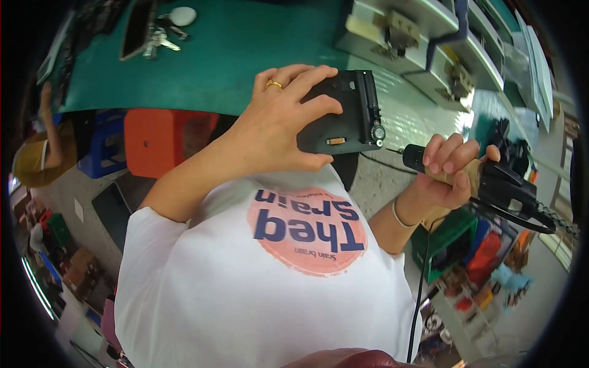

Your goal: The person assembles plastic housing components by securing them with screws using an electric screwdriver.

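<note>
My left hand (279, 116), with a gold ring on one finger, grips a flat black device housing (348, 116) held up in front of my chest. The housing has a small lens ring at its lower right corner. My right hand (446, 172) is wrapped around a black electric screwdriver (491, 184) with a tan grip. Its thin bit points left and its tip sits just beside the housing's lower right corner. A black cable hangs from the tool down past my white shirt.
A green work mat (233, 49) lies beyond my hands with a dark tray, keys (161, 38) and a white oval object (182, 15) on it. Grey fixtures (399, 30) stand at the upper right. An orange stool (162, 141) and coloured bins (485, 257) are on the floor.
</note>
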`<action>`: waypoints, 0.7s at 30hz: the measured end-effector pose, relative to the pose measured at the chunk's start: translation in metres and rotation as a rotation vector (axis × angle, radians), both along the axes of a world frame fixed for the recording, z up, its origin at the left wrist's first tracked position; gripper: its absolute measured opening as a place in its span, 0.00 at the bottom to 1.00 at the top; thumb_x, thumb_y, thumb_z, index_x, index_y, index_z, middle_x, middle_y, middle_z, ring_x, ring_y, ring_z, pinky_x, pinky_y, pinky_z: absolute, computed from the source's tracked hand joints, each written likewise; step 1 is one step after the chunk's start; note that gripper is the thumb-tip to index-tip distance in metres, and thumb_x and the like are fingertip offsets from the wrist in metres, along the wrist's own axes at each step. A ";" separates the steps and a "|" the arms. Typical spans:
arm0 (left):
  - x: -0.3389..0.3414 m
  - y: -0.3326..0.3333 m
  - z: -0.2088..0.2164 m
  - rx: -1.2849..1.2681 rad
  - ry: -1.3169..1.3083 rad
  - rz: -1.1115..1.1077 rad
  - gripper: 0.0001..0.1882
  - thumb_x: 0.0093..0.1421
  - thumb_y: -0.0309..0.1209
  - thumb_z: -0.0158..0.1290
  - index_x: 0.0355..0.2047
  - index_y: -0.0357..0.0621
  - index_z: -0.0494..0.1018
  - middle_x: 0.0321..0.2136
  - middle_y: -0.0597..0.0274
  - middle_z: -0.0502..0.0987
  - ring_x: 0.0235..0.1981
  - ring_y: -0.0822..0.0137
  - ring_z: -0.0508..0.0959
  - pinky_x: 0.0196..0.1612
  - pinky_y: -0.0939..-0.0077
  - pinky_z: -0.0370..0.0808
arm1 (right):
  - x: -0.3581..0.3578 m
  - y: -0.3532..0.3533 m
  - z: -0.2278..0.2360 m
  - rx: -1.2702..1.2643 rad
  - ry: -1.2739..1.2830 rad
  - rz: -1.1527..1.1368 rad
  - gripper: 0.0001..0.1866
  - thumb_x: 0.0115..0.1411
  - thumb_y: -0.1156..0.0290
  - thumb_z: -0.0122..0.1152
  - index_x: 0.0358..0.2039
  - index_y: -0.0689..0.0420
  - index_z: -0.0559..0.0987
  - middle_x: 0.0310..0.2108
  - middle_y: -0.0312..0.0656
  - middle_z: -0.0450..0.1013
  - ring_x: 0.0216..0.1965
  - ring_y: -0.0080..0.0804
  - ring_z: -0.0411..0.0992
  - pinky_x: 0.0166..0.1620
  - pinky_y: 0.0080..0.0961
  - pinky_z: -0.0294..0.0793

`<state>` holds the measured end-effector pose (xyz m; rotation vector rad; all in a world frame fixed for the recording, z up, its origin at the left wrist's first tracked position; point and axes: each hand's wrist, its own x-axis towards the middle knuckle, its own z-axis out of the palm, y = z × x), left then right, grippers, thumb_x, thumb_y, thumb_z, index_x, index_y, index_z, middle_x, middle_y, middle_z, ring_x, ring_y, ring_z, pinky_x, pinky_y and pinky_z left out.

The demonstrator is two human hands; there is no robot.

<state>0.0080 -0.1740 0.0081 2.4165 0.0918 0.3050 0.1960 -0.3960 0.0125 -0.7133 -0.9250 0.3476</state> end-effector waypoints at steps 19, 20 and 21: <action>0.016 -0.029 -0.056 0.107 -0.127 -0.040 0.19 0.43 0.43 0.70 0.38 0.64 0.83 0.64 0.63 0.67 0.70 0.52 0.59 0.66 0.49 0.50 | -0.039 0.036 -0.023 -0.062 -0.003 -0.145 0.34 0.62 0.75 0.61 0.66 0.56 0.58 0.25 0.42 0.69 0.22 0.33 0.67 0.25 0.30 0.75; 0.015 -0.029 -0.057 0.108 -0.131 -0.035 0.19 0.43 0.43 0.70 0.38 0.64 0.83 0.64 0.63 0.67 0.69 0.52 0.59 0.66 0.49 0.51 | -0.039 0.037 -0.023 -0.055 -0.002 -0.144 0.34 0.62 0.75 0.61 0.66 0.56 0.58 0.25 0.42 0.69 0.22 0.33 0.67 0.26 0.31 0.75; 0.015 -0.029 -0.057 0.109 -0.135 -0.031 0.18 0.43 0.43 0.70 0.38 0.64 0.83 0.64 0.63 0.67 0.69 0.52 0.59 0.66 0.49 0.51 | -0.039 0.037 -0.023 -0.049 0.000 -0.143 0.34 0.62 0.75 0.61 0.66 0.56 0.58 0.25 0.42 0.69 0.22 0.33 0.67 0.26 0.31 0.75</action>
